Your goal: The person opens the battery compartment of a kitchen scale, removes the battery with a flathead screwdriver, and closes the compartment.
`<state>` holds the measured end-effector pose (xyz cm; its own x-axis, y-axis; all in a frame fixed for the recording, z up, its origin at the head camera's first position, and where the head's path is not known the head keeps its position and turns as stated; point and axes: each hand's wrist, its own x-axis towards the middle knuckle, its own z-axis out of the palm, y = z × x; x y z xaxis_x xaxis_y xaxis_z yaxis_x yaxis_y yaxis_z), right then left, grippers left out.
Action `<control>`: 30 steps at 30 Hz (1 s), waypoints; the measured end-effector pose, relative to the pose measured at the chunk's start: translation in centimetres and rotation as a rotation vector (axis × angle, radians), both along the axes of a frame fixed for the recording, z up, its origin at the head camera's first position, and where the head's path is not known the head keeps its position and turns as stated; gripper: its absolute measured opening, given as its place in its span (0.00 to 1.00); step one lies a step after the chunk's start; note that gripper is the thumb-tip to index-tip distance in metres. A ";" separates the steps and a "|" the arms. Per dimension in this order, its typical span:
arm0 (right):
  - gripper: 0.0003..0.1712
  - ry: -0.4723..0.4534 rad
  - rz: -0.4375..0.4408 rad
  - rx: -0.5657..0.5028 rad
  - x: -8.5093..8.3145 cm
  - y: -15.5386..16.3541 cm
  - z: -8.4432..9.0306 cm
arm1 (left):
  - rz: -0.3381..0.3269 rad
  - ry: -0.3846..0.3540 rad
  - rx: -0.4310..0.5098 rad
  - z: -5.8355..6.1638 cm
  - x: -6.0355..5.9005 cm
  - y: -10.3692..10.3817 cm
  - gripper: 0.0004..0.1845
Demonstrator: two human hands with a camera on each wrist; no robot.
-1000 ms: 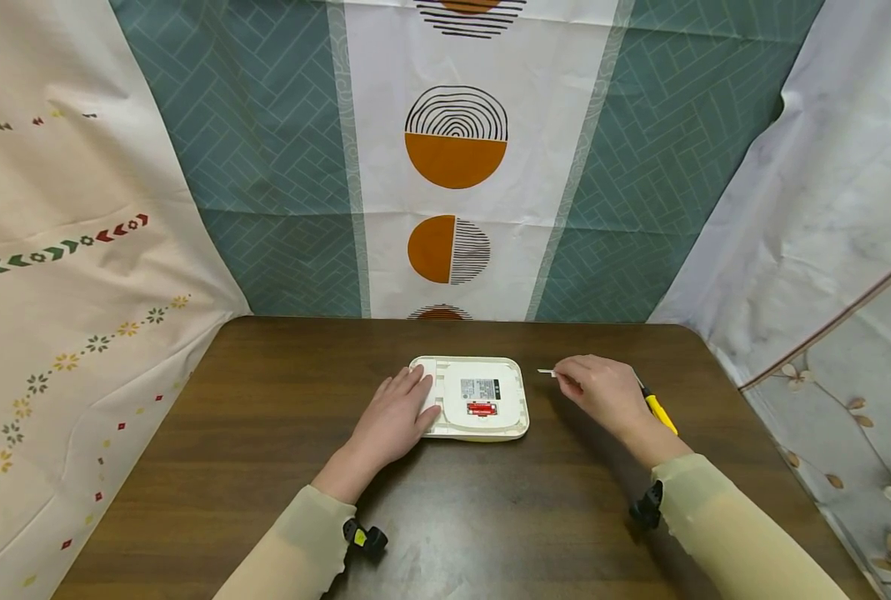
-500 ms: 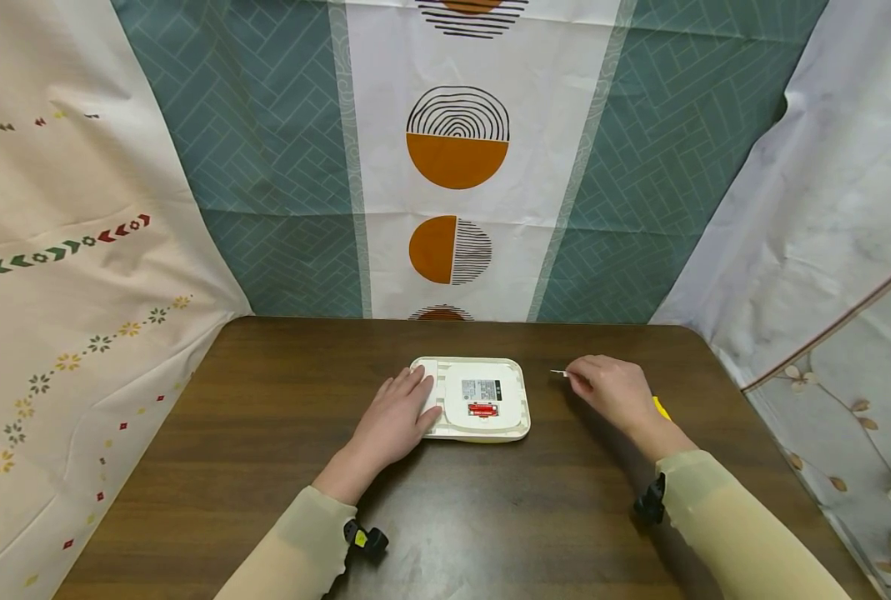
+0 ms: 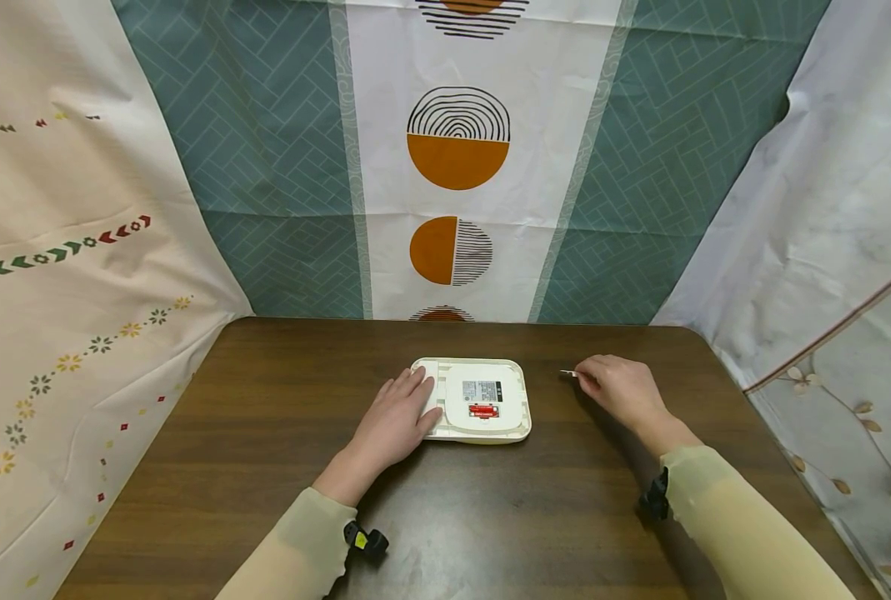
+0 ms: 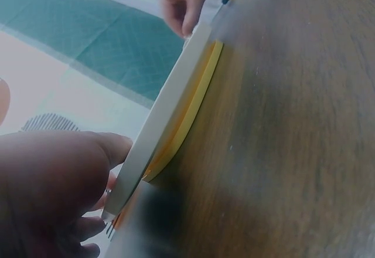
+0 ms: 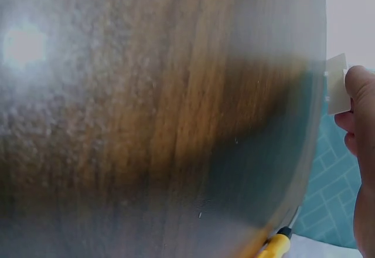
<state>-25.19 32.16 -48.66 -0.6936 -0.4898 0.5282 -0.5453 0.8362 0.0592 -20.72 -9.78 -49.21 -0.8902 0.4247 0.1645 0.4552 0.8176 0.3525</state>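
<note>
Patterned curtains hang behind the dark wooden table (image 3: 265, 467) in front of me. On it lies a white flat device (image 3: 483, 400), underside up, near the middle. My left hand (image 3: 394, 421) rests flat on its left edge, fingers relaxed. My right hand (image 3: 616, 385), just right of the device, pinches a small white strip (image 3: 568, 373) above the tabletop.
</note>
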 end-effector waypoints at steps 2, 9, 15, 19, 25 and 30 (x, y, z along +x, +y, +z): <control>0.08 0.004 -0.001 0.003 -0.1 0.1 -0.1 | -0.002 0.002 0.005 0.0 0.0 0.0 0.33; 0.08 -0.016 -0.014 0.011 -0.3 0.4 -0.1 | 0.001 -0.003 0.011 0.1 0.1 0.0 0.33; 0.07 -0.043 -0.013 0.027 -0.3 0.6 -0.4 | 0.004 -0.006 0.007 0.1 0.1 0.0 0.33; 0.08 -0.053 -0.011 0.022 -0.3 0.7 -0.5 | -0.003 0.000 0.008 0.1 0.0 0.0 0.33; 0.09 -0.076 -0.008 0.026 0.0 0.7 -0.6 | -0.006 0.003 0.007 0.1 0.0 0.0 0.33; 0.09 -0.076 -0.004 0.029 0.1 0.6 -0.7 | -0.003 -0.001 0.006 0.1 0.1 -0.1 0.33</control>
<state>-25.08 32.76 -49.35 -0.7334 -0.5010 0.4595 -0.5455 0.8370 0.0420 -20.66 -9.85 -49.11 -0.8891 0.4264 0.1667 0.4575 0.8139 0.3581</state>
